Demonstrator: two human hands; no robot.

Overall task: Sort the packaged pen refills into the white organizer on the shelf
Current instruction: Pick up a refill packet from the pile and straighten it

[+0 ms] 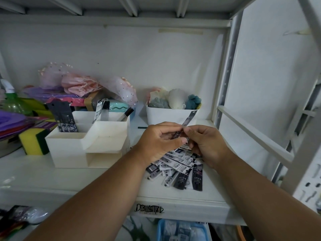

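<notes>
Both of my hands meet above the shelf and pinch one narrow packaged pen refill [189, 118], which slants up to the right. My left hand [159, 140] holds its lower part and my right hand [206, 145] pinches it near the middle. Below them a loose pile of packaged refills [180, 168] lies on the shelf, black and white packs fanned out. The white organizer [88, 143] stands to the left, with stepped compartments. A dark refill pack [63, 117] stands in its left rear compartment and a lighter pack [101, 109] in the rear middle one.
A white bin [171, 115] with cloth balls sits behind my hands. A yellow and green sponge [33, 142], purple packets and pink netting crowd the left. The metal rack upright and rail [255, 134] close the right side. A blue basket [182, 230] is on the shelf below.
</notes>
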